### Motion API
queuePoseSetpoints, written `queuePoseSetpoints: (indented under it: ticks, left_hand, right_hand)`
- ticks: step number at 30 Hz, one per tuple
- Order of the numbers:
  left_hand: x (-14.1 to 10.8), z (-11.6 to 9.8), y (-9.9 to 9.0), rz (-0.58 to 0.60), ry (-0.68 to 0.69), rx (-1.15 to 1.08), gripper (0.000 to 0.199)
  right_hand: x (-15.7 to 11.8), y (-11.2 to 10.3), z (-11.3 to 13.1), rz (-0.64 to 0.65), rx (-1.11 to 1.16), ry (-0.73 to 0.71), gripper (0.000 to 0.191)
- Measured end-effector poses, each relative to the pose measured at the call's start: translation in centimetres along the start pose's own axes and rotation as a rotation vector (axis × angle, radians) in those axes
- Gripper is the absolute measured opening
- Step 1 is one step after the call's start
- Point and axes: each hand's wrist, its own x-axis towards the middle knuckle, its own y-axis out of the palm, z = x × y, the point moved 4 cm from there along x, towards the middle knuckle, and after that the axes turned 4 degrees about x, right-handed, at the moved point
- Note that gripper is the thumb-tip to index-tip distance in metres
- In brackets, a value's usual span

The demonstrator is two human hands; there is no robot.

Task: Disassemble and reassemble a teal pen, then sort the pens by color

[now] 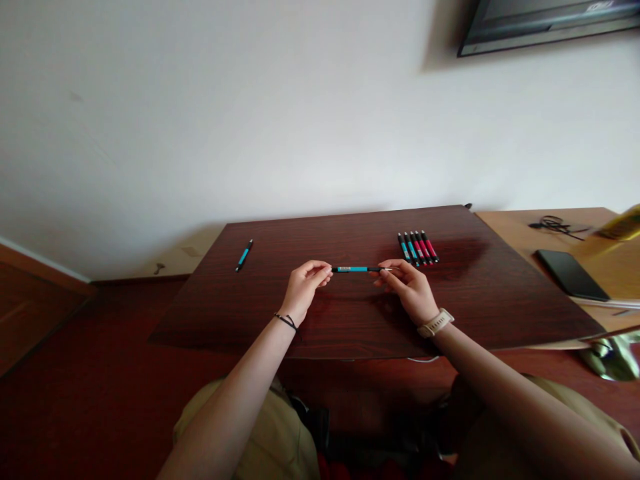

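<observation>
Between my two hands a blue pen [353, 269] with black ends is held level above the dark wooden table [320, 320]. My left hand [306, 283] pinches one end of it between thumb and fingers. At the other end, my right hand [407, 285] grips the black part, and a light tip shows by its fingers. Just beyond my right hand lies a row of several pens, a blue pen [404, 247] at its left and a red pen [430, 246] at its right. Another blue pen [244, 255] lies alone on the table's left side.
To the right, a lighter wooden table [505, 227] adjoins the dark one. It bears a black phone [571, 274], a coiled black cable [556, 225] and a blurred yellow object [620, 227]. A white wall [300, 120] stands behind, with a screen [545, 27] at upper right.
</observation>
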Motion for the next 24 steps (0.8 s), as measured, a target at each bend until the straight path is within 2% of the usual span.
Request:
queuePoseSetpoints:
  ticks: [7, 15, 24]
  left_hand:
    - [0.14, 0.69, -0.17, 0.009, -0.033, 0.042, 0.032]
    - [0.02, -0.12, 0.2, 0.041, 0.001, 0.03, 0.024]
    - [0.09, 0.77, 0.15, 0.036, -0.132, -0.012, 0.036]
  right_hand:
    - [0.05, -0.05, -0.03, 0.005, -0.012, 0.001, 0.038]
    - [0.03, -0.07, 0.02, -0.018, -0.021, 0.02, 0.039]
    - [0.04, 0.04, 0.1, -0.014, 0.008, 0.015, 0.037]
